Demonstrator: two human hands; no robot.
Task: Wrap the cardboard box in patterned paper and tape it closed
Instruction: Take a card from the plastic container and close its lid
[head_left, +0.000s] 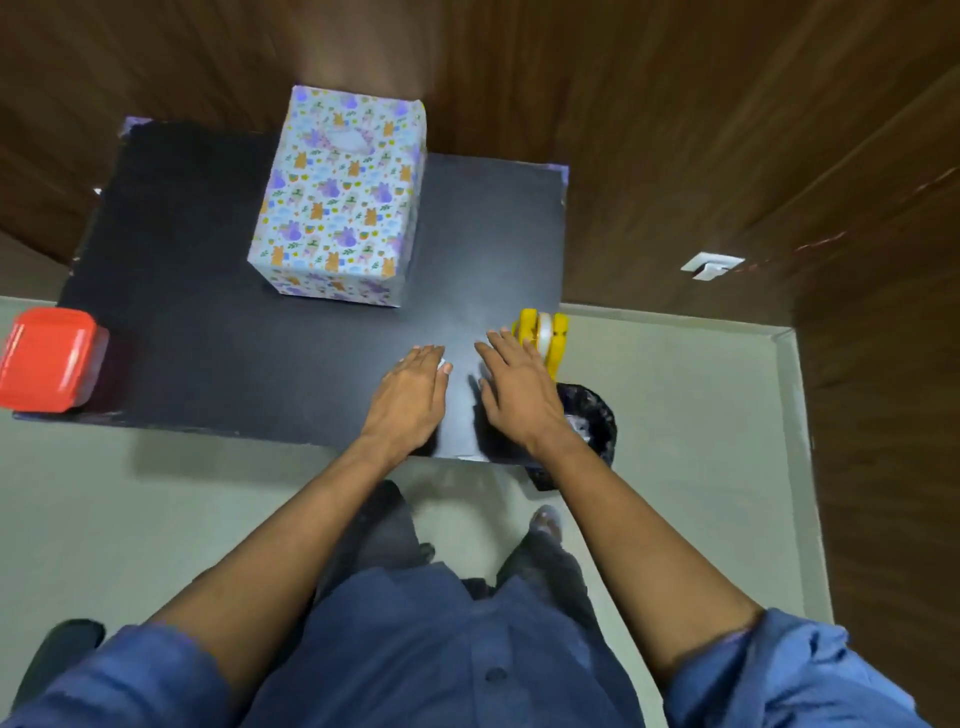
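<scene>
The wrapped box (340, 200) is seen standing upper centre on the black table (182, 312), long axis running away — well apart from both flat, empty hands, the left hand (413, 387) nearer, the right hand (519, 387) beside the yellow tape dispenser (543, 338).

Black table (208, 312) (matte): wrapped box (337, 208), red container (47, 358), tape dispenser (543, 338).

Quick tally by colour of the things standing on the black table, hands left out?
Patterned purple-and-white: 1, the wrapped box
Red: 1, the lidded container
Yellow: 1, the tape dispenser
Total: 3
</scene>
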